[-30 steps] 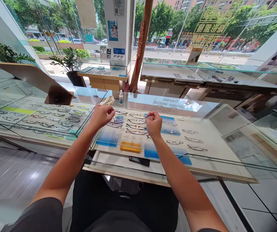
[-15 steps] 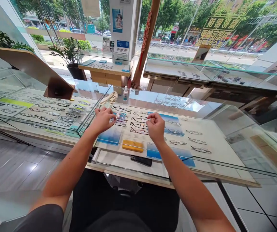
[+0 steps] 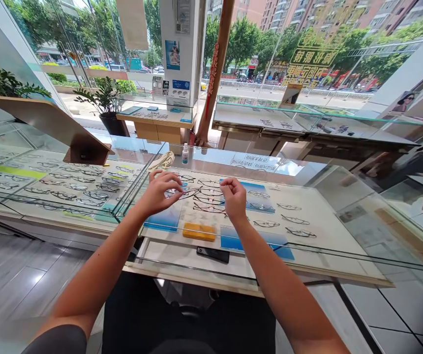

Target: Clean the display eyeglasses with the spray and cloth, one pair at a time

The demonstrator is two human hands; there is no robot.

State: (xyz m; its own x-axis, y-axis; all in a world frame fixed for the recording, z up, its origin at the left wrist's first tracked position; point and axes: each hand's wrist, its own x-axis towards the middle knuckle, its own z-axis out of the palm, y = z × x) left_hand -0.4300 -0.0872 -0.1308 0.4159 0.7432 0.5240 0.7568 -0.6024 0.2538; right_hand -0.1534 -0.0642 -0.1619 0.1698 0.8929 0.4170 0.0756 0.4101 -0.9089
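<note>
My left hand (image 3: 163, 192) is raised over the glass counter, its fingers curled and the thumb and forefinger close together. A dark-framed pair of glasses (image 3: 193, 191) shows at these fingertips and looks held, though it overlaps with frames behind it. To the right, my right hand (image 3: 235, 196) is closed in a pinch; whatever is between its fingertips is too small to make out. Between the two hands, several eyeglass frames (image 3: 209, 207) lie in a column inside the display case. A yellow glasses case (image 3: 198, 231) sits below them.
The glass display counter (image 3: 329, 246) spans the front, holding more eyeglass frames (image 3: 295, 220) and blue mats (image 3: 163, 221). A dark phone (image 3: 213, 254) lies near the front edge. A spray bottle (image 3: 185, 153), a beige cloth bundle (image 3: 162, 161) and a tilted wooden-backed stand (image 3: 86, 152) are farther back.
The view has tilted up slightly, so the counter appears lower. My left hand has turned a little, and the glasses at its fingertips now slant. My right hand stays pinched.
</note>
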